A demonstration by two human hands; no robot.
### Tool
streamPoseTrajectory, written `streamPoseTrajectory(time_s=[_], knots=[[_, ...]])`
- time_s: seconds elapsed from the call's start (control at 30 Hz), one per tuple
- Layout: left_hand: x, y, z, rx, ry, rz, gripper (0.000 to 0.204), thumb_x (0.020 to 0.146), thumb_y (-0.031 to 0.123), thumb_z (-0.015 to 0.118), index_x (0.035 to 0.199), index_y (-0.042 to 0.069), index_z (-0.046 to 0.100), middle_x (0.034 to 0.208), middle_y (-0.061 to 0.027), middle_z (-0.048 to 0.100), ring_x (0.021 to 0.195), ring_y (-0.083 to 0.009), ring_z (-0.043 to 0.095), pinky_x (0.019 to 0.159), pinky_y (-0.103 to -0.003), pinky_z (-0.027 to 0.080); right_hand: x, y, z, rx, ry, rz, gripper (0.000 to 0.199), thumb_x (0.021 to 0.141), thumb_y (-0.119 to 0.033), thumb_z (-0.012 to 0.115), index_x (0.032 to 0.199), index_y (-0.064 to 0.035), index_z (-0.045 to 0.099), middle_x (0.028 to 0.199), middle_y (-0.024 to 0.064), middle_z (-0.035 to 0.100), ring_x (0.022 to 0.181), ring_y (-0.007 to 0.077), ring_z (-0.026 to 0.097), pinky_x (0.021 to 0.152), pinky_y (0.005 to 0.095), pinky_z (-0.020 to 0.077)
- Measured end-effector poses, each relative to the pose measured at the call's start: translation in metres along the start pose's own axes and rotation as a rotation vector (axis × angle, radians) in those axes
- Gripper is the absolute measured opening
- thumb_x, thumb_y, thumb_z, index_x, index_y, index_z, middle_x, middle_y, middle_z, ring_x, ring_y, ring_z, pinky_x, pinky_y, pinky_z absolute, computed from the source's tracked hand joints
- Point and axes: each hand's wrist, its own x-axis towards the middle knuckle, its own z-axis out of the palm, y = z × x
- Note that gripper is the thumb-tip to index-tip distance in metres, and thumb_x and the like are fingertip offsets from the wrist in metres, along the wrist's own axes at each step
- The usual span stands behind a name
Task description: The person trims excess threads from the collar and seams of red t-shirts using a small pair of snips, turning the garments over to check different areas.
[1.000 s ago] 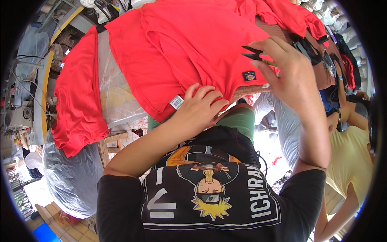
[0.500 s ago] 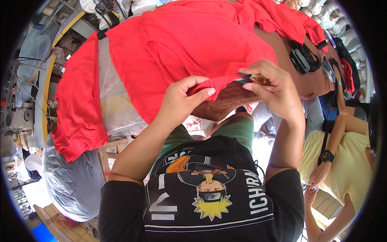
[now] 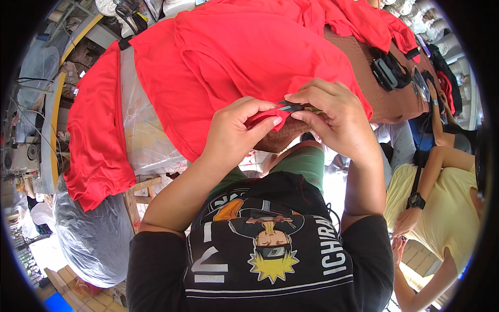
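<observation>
at centre frame the left hand (image 3: 234, 132) pinches a folded edge of the red garment (image 3: 244, 57) between thumb and fingertips, closed narrow on the cloth. just at 3 o'clock of it, touching the same edge, the right hand (image 3: 332, 117) is curled tight around small thread snips (image 3: 293, 107), whose dark blades point toward 9 o'clock and meet the pinched cloth beside the left thumb. the garment spreads from the hands up toward 12 o'clock across a brown table (image 3: 395, 101), its lower hem hanging over the near edge. at 9 o'clock another red piece (image 3: 96, 140) drapes down over clear plastic sheeting (image 3: 140, 130). at 2 o'clock a black strapped device (image 3: 387, 70) lies on the bare tabletop, well apart from the hands. at 4 o'clock a person in a yellow shirt (image 3: 447, 203) sits near the table, wearing a dark wristwatch (image 3: 416, 200). toward 6 o'clock the wearer's black printed t-shirt (image 3: 270, 255) fills the lower frame.
</observation>
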Motion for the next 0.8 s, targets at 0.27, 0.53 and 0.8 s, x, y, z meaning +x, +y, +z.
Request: streamPoseTrajectory(time_s=[0.27,0.53,0.8], knots=[[0.001,-0.002,0.003,0.016,0.029,0.068,0.019,0.081,0.006,0.070,0.099,0.001,0.067,0.087,-0.0084,0.065,0.077,-0.0149,0.064,0.069,-0.027,0.050,-0.001,0.000,-0.001,-0.035,-0.018,-0.020,0.018,0.075,-0.011,0.069,0.093,-0.0081,0.065,0.085,0.0067,0.061,0.079,0.0270,0.060,0.066,0.0368,0.0417],[0.010,-0.005,-0.008,0.088,0.067,0.070,0.020,0.083,0.007,0.070,0.102,0.003,0.068,0.095,-0.0060,0.067,0.089,-0.0136,0.063,0.079,-0.027,0.049,-0.001,0.001,-0.007,0.042,0.137,0.079,0.023,0.076,-0.009,0.071,0.098,-0.0058,0.065,0.088,0.0090,0.062,0.079,0.0265,0.063,0.067,0.0343,0.0480],[0.012,0.137,-0.131,0.696,-0.155,0.811,0.019,0.087,0.019,0.062,0.100,0.006,0.067,0.096,-0.0051,0.067,0.087,-0.0196,0.063,0.077,-0.030,0.048,-0.014,0.028,-0.032,0.057,0.442,0.348,0.025,0.081,-0.008,0.071,0.105,-0.0025,0.064,0.092,0.0087,0.064,0.083,0.0167,0.063,0.071,0.0293,0.0508]])
